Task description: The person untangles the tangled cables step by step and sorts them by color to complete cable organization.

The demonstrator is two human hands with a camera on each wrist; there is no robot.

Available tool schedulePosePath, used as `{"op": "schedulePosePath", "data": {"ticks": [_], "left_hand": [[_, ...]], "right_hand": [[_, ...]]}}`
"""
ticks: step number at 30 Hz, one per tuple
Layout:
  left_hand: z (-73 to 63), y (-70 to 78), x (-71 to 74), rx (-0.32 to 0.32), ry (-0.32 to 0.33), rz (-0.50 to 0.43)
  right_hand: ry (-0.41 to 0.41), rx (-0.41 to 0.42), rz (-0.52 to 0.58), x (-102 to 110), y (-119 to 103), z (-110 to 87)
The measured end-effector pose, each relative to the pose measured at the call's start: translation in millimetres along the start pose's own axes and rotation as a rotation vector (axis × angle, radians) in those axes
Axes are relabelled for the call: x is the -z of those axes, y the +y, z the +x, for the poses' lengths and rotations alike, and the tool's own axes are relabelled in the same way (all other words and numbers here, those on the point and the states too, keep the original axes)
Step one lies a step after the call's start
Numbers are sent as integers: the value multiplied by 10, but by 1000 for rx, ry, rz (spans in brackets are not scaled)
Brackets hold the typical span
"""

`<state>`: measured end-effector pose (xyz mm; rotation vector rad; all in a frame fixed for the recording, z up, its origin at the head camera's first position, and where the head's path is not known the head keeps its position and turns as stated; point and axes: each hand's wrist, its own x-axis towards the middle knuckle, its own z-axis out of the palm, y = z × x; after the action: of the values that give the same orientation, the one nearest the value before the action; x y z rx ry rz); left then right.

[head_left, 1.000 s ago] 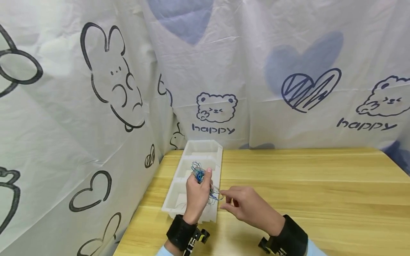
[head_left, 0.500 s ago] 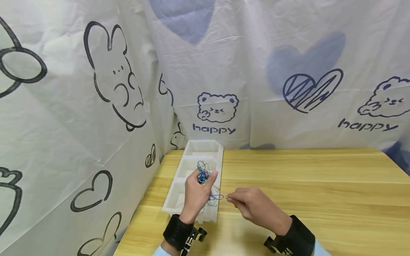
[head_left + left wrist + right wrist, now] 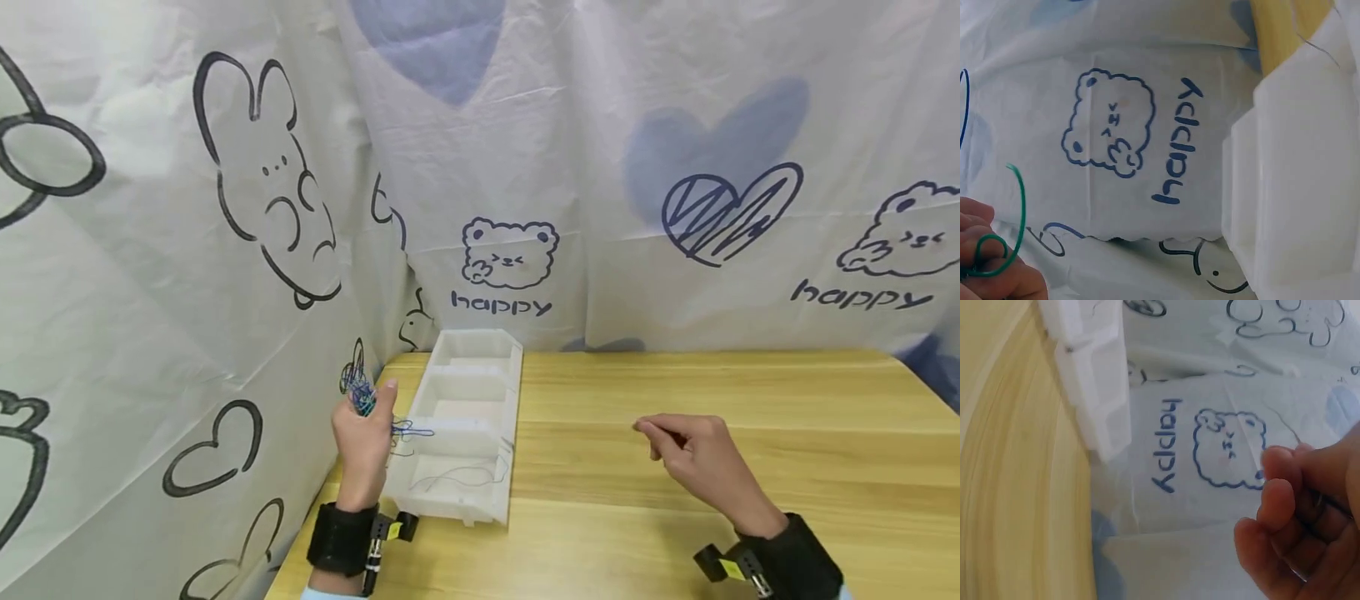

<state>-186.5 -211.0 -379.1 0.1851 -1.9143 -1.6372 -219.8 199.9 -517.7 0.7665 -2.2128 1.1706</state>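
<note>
My left hand (image 3: pixel 363 446) grips a tangled bundle of thin wires (image 3: pixel 361 395), blue and green, over the tray's left side. Loose blue strands (image 3: pixel 412 431) stick out past the thumb side. The left wrist view shows a curling green wire (image 3: pixel 1021 212) beside the fingers (image 3: pixel 1019 278). Far to the right, above the table, my right hand (image 3: pixel 705 458) pinches one fine wire (image 3: pixel 1283 420) between thumb and forefinger; its free end rises from the fingertips in the right wrist view. A thin loose strand (image 3: pixel 468 483) lies across the tray's nearest compartment.
A white tray (image 3: pixel 450 505) with three compartments in a row stands on the left of the wooden table (image 3: pixel 600 542). Printed white cloth (image 3: pixel 600 167) hangs behind the table and along its left side.
The hands have moved apart: left with the wire bundle to the tray's left side, right far to the right. The right hand took hold of a wire end by the bundle half a second ago.
</note>
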Motion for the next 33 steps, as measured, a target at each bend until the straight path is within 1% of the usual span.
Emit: {"op": "schedulePosePath", "data": {"ticks": [1,2,3,4,6,7,9,11,13,14,16,20,24,26,30,33], "left_hand": [[-6,10,36,12,-7,-18],[-13,14,53,17,-25,-36],[-29,23,61,14,-44,-41],[-38,36,49,6,-65,-42],[-53,39,26,-4,-87,-47],[-64,42,18,-4,-86,-51],[-83,38,13,-3,-73,-61],[-97,22,13,2,-62,-67],[-106,14,12,2,-66,-75],[-109,11,10,-2,-72,-80],[-114,11,-1,-10,-87,-85],[-123,11,-31,-21,-113,-92],[-133,4,-44,-16,-122,-96],[-136,3,-45,-11,-124,-98],[-142,5,-48,-15,-132,-101],[-147,7,-52,-20,-136,-103]], "right_hand": [[-6,-38,-5,-41,194,-72],[-7,-53,-22,-97,342,-118],[-15,-63,-34,-146,408,-136],[-14,-55,-34,-185,425,-121],[-12,-19,-14,-222,292,-49],[-12,-11,0,-208,125,15],[-19,17,50,-146,-280,165],[-44,28,105,-77,-672,305],[-73,10,151,-41,-986,428],[-90,7,157,-51,-1068,465],[-127,-17,154,-102,-1161,515],[-192,-32,175,-247,-1222,575],[-234,-13,192,-386,-1253,617],[-255,-18,190,-443,-1275,633],[-293,-34,164,-563,-1307,646],[-314,-25,144,-656,-1336,647]]}}
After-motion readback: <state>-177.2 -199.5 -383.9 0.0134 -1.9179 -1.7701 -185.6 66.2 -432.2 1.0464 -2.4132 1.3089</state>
